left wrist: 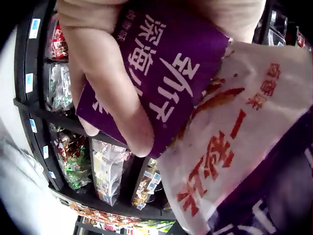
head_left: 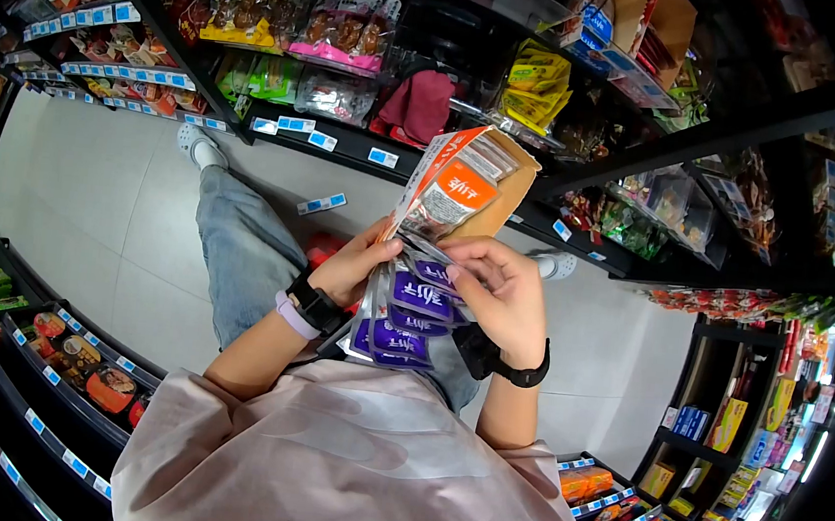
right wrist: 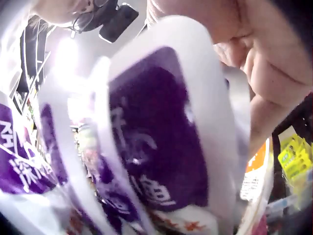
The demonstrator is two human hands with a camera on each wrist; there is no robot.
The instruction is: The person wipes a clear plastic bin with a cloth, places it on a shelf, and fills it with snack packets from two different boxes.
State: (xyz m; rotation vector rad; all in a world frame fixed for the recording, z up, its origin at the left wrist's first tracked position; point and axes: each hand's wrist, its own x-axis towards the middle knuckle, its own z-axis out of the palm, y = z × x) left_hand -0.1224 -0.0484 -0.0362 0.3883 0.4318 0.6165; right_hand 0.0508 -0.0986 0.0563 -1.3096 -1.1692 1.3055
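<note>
In the head view, a cardboard display box (head_left: 518, 182) with an orange-and-white side tilts in front of the person. An orange-topped snack packet (head_left: 466, 191) shows inside it. Several purple snack packets (head_left: 421, 295) hang in a bunch below the box. My left hand (head_left: 348, 269) grips the box's near end, thumb uppermost; in the left wrist view its fingers (left wrist: 115, 83) curl over a purple printed panel (left wrist: 171, 63) with a jagged edge. My right hand (head_left: 503, 294) pinches the top of the purple packets between thumb and fingers. In the right wrist view, a purple packet (right wrist: 156, 132) partly covers that hand.
Black shelves with hanging snack bags (head_left: 251, 8) stand ahead. A dark red cloth (head_left: 416, 105) lies on the shelf edge beyond the box. A strip of blue price tags (head_left: 322, 203) is on the tiled floor (head_left: 94, 179). Lower racks (head_left: 75, 368) flank the person.
</note>
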